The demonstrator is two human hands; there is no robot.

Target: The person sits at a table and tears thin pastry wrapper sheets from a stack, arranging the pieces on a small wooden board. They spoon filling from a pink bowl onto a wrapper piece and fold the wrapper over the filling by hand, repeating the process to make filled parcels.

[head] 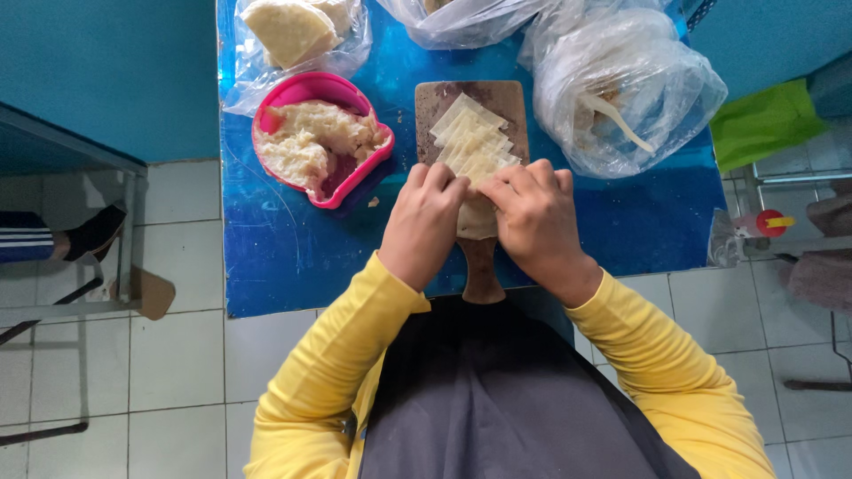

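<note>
Both hands are placed on a wooden board [471, 102] near the front edge of the blue table [284, 248]: a pale dough sheet [477, 217] is pinched between the curled fingers of the left hand [423, 222] and the right hand [532, 217]. More sheets [470, 133] are fanned on the board, and a pink bowl [306, 87] of filling is seen toward the left edge.

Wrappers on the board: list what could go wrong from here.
1. The board has its handle past the table edge; pressing there could tip it.
2. The fanned wrappers overlap and may stick or tear as both hands, left and right, work one.
3. The pink bowl of filling sits close to the left elbow and could be knocked.
</note>
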